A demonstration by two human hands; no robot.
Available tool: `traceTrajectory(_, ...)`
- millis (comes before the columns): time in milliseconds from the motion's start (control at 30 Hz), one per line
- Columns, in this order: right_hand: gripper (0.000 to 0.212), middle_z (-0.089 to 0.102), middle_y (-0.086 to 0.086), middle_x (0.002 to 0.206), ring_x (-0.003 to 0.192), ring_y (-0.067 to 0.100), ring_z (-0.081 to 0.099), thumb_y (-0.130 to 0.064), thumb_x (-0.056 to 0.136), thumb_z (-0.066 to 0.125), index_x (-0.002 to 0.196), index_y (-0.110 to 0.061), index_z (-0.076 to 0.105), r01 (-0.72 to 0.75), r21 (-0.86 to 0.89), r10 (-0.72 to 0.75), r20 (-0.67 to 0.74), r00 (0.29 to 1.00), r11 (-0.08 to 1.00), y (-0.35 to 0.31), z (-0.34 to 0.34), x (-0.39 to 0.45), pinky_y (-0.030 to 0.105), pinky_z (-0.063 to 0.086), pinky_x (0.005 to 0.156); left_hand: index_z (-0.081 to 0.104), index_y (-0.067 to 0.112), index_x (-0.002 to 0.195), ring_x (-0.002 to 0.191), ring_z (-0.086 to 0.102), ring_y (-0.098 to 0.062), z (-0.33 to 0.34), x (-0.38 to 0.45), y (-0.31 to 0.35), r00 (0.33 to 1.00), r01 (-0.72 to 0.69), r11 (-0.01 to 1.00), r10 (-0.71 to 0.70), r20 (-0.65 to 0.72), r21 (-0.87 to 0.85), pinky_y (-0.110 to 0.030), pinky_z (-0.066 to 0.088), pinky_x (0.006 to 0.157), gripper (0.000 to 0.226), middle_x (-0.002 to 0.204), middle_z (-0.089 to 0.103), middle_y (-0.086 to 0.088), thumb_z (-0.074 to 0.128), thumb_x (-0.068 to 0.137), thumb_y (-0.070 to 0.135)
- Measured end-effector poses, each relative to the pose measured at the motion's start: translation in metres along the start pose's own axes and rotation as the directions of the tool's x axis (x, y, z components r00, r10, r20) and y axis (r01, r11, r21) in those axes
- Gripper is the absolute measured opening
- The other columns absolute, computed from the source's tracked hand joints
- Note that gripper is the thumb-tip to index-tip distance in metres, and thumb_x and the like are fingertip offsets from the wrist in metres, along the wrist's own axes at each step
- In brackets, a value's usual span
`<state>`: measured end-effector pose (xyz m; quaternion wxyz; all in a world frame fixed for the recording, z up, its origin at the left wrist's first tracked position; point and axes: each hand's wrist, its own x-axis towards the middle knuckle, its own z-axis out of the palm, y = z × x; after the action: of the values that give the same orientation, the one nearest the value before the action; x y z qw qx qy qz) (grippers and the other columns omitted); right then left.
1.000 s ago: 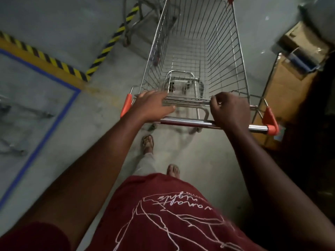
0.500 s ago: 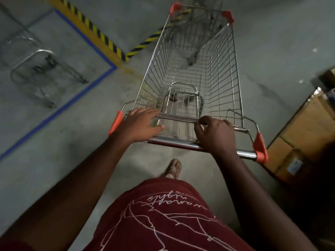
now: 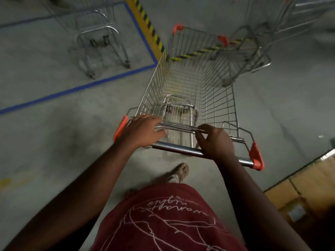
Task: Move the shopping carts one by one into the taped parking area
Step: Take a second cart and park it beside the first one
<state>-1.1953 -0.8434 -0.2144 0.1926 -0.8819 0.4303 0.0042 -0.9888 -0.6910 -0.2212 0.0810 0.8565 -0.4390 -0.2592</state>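
- A person steers a wire shopping cart (image 3: 190, 91) across a concrete floor (image 3: 54, 142), the basket running straight ahead of the body and the handle bar (image 3: 181, 148) crossing just in front of the waist.
- The left hand (image 3: 143, 131) lies over the left end of the handle, fingers spread forward toward the top wire of the basket; it seems to press down more than grip, and how firmly it holds cannot be told.
- The right hand (image 3: 215, 142) is curled around the bar nearer the right end, thumb hooked up to the thin upper rail.
- The cart sits outside the blue tape line (image 3: 78, 89) that marks the parking area, which lies ahead and to the left; a parked cart (image 3: 101, 42) already stands inside it.
- Another loose cart (image 3: 248, 51) stands just beyond the front right corner of the pushed cart, near enough that a straight push would likely knock the two together.
- A turn to the left looks necessary; with one hand resting loosely, the cart could swing wide and cross the striped hazard tape (image 3: 150, 28) rather than enter the bay cleanly.
- Cardboard boxes (image 3: 308, 187) crowd the right side, so the handle's orange end cap (image 3: 255, 156) might clip them if the rear kicks out.
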Motion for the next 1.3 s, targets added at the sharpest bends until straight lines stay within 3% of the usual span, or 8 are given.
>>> traceTrajectory(267,0.032,0.08,0.0,0.104,0.084,0.025,0.075,-0.047,0.1,0.055,0.116,-0.027,0.075,0.197,-0.026,-0.195,0.07,0.978,0.98,-0.113,0.046,-0.05,0.034,0.06,0.075,0.055,0.033,0.147,0.142,0.047,-0.016,-0.016,-0.107,-0.097,0.987,0.103,0.988,-0.116,-0.114,-0.114,-0.044,0.027,0.117,0.053,0.152,0.054,0.011,0.056,0.099,0.057)
traceTrajectory(467,0.035,0.08,0.001,0.1,0.079,0.022,0.074,-0.045,0.102,0.055,0.125,-0.027,0.073,0.389,-0.024,-0.38,0.165,0.91,0.921,-0.203,0.084,-0.069,0.03,0.055,0.076,0.063,0.036,0.134,0.117,0.065,-0.015,-0.015,-0.161,-0.188,0.943,0.258,0.95,-0.288,-0.168,-0.177,-0.043,0.052,0.101,0.053,0.131,0.069,0.01,0.053,0.09,0.064)
traceTrajectory(600,0.037,0.079,0.001,0.113,0.093,0.024,0.075,-0.048,0.101,0.055,0.129,-0.03,0.071,0.472,-0.01,-0.458,0.223,0.861,0.882,-0.254,0.108,-0.071,0.032,0.056,0.085,0.065,0.032,0.134,0.116,0.066,-0.021,-0.022,-0.196,-0.223,0.885,0.363,0.912,-0.401,-0.235,-0.191,-0.041,0.052,0.099,0.054,0.132,0.069,0.005,0.052,0.091,0.061)
traceTrajectory(767,0.04,0.077,0.002,0.115,0.102,0.026,0.073,-0.051,0.1,0.054,0.131,-0.031,0.069,0.56,-0.035,-0.532,0.27,0.803,0.828,-0.308,0.132,-0.06,0.036,0.054,0.092,0.077,0.029,0.105,0.087,0.072,-0.029,-0.034,-0.225,-0.252,0.701,0.518,0.797,-0.604,-0.379,-0.312,-0.028,0.043,0.069,0.026,0.094,0.078,-0.002,0.061,0.094,0.045)
traceTrajectory(900,0.046,0.075,0.0,0.124,0.113,0.026,0.069,-0.057,0.099,0.051,0.135,-0.033,0.066,0.599,-0.009,-0.563,0.327,0.759,0.801,-0.361,0.157,-0.043,0.04,0.051,0.103,0.073,0.037,0.109,0.097,0.072,-0.027,-0.053,-0.23,-0.294,0.656,0.591,0.739,-0.674,-0.34,-0.324,-0.035,0.056,0.081,0.03,0.105,0.077,0.004,0.056,0.09,0.054)
traceTrajectory(1000,0.053,0.071,0.002,0.13,0.118,0.025,0.066,-0.063,0.097,0.047,0.137,-0.033,0.062,0.649,-0.008,-0.597,0.383,0.705,0.761,-0.402,0.179,-0.024,0.043,0.047,0.106,0.071,0.04,0.116,0.102,0.072,-0.024,-0.067,-0.231,-0.333,0.642,0.604,0.717,-0.697,-0.319,-0.349,-0.035,0.056,0.086,0.036,0.113,0.076,0.007,0.053,0.091,0.058)
traceTrajectory(1167,0.063,0.061,-0.002,0.145,0.139,0.024,0.051,-0.07,0.095,0.044,0.141,-0.029,0.056,0.694,0.017,-0.604,0.51,0.613,0.72,-0.473,0.207,0.013,0.055,0.024,0.122,0.073,0.034,0.118,0.108,0.071,-0.029,-0.1,-0.221,-0.389,0.632,0.613,0.716,-0.698,-0.338,-0.334,-0.04,0.054,0.091,0.049,0.12,0.075,0.004,0.046,0.087,0.06)
traceTrajectory(1300,0.066,0.058,-0.004,0.149,0.142,0.024,0.048,-0.071,0.093,0.043,0.143,-0.03,0.055,0.72,0.012,-0.607,0.548,0.576,0.694,-0.523,0.219,0.04,0.056,0.024,0.122,0.073,0.037,0.119,0.109,0.071,-0.029,-0.121,-0.209,-0.431,0.587,0.663,0.673,-0.739,-0.331,-0.328,-0.04,0.053,0.092,0.046,0.122,0.074,0.004,0.046,0.089,0.06)
